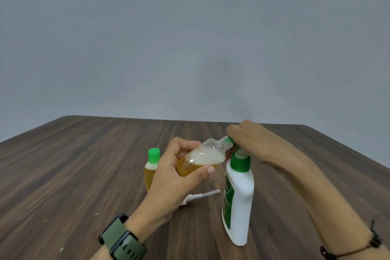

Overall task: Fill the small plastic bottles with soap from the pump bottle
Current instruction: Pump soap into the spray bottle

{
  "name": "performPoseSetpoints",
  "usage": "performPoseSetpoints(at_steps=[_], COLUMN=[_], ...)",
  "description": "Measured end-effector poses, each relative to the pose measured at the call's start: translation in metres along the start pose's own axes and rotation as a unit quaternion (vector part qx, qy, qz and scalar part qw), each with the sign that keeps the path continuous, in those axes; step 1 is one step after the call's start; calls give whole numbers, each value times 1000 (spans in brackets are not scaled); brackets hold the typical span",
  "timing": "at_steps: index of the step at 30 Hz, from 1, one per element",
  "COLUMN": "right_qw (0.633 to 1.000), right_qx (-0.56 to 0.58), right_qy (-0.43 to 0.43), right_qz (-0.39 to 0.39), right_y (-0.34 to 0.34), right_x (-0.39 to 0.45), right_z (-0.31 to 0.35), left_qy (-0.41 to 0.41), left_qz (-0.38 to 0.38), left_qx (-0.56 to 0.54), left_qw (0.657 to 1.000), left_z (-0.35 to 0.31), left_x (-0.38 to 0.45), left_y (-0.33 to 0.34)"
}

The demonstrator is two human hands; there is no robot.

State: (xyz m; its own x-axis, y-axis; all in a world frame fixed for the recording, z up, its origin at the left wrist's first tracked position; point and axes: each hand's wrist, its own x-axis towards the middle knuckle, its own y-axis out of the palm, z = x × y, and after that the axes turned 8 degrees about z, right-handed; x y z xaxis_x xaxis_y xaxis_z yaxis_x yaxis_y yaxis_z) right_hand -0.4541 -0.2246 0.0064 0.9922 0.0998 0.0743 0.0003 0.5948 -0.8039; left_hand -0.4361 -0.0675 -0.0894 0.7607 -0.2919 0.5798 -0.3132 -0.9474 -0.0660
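My left hand (179,173) grips a small clear bottle (202,157), tilted with its threaded neck pointing up and right. Amber soap and foam fill its lower half. My right hand (251,140) pinches a green cap (230,139) at that bottle's mouth. Just below stands the white pump bottle (239,198) with a green collar and no pump head in it. A second small bottle (150,169), capped in green and holding amber soap, stands upright behind my left hand. The white pump head with its tube (202,195) lies on the table under my left hand, partly hidden.
Everything sits on a dark wood-grain table (73,175) before a plain grey wall. A watch with a green strap is on my left wrist and a dark cord bracelet on my right.
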Motion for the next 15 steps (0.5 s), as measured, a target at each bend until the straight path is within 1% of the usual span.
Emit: performPoseSetpoints(at_steps=[1, 4, 10, 13, 15], right_qw=[1000, 1000, 999, 999, 998], right_qx=[-27, -16, -51, -40, -62], right_qy=[1, 13, 3, 23, 17], right_qz=[-2, -18, 15, 9, 6], right_y=[4, 10, 5, -4, -5], right_x=[-1, -3, 1, 1, 4], right_z=[-3, -9, -2, 5, 5], left_qy=[0, -5, -4, 0, 2], left_qz=[3, 14, 6, 0, -4], left_qx=[2, 4, -7, -9, -5], left_qw=[1000, 1000, 1000, 1000, 1000], left_z=[0, 2, 3, 2, 2], left_x=[0, 1, -3, -1, 1], left_y=[0, 2, -1, -1, 0])
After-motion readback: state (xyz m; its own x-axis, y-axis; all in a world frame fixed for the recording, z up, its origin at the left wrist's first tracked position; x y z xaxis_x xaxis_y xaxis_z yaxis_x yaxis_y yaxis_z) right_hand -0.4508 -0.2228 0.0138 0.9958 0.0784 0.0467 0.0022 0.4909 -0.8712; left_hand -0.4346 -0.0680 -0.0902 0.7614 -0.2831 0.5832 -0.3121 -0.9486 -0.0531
